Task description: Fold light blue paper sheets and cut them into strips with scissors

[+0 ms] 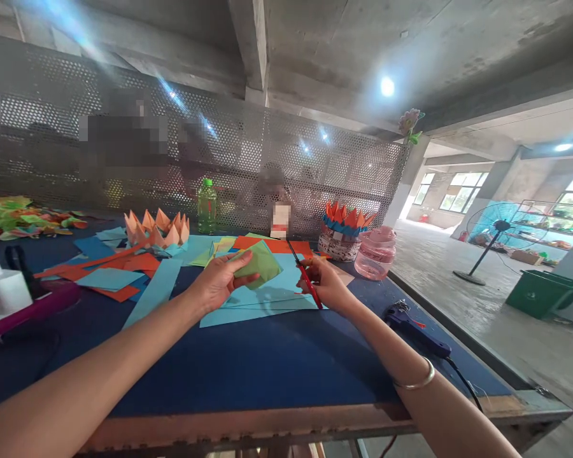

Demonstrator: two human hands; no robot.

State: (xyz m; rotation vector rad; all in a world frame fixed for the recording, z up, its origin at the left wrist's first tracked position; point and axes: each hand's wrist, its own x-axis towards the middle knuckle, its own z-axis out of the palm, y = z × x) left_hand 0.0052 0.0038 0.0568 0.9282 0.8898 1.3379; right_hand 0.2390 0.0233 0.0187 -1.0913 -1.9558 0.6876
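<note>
My left hand (224,280) grips a small stack of green paper (261,266) between thumb and fingers, with a bluish edge showing on its right side. In my right hand (327,283) is a pair of red-handled scissors (310,285), their dark blades pointing away and to the left, apart from the green paper. Light blue paper sheets (267,308) lie flat on the table below both hands. Behind them is orange paper (291,245). My right fingers partly hide the scissors' handles.
A folded peach paper ring (157,230) and a green bottle (207,207) stand behind on the left. Right are an orange-and-blue paper piece (344,232), a pink clear jar (375,254) and a glue gun (417,331) with its cord. A perforated screen (239,159) borders the table (229,375).
</note>
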